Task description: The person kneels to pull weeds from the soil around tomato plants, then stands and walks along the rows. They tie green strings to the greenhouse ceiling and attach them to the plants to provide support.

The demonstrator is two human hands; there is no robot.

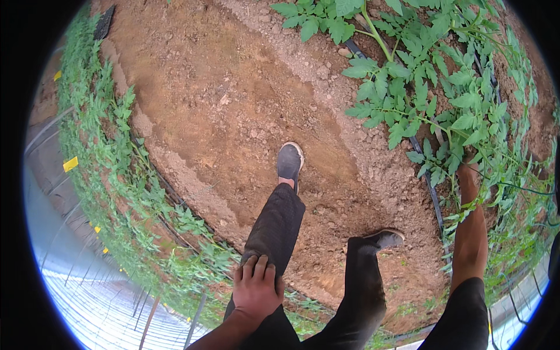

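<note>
My left hand (257,286) rests on the knee of my dark trousers (280,223), its fingers side by side and dirty at the tips; it holds no object that I can see. My right arm reaches forward into the tomato plants (468,103) on the right. Only the back part of my right hand (468,167) shows, low among the leaves; its fingers are hidden by foliage. Close to that hand, a black drip hose (431,192) runs along the soil, and a thin green twine (520,188) stretches to the right.
A bare soil path (227,100) lies between the plant rows, with my two dark shoes on it. Another row of tomato plants (100,175) curves along the left, with yellow cards (70,164) beyond it. Poles (149,323) and pale greenhouse sheeting stand at the lower left.
</note>
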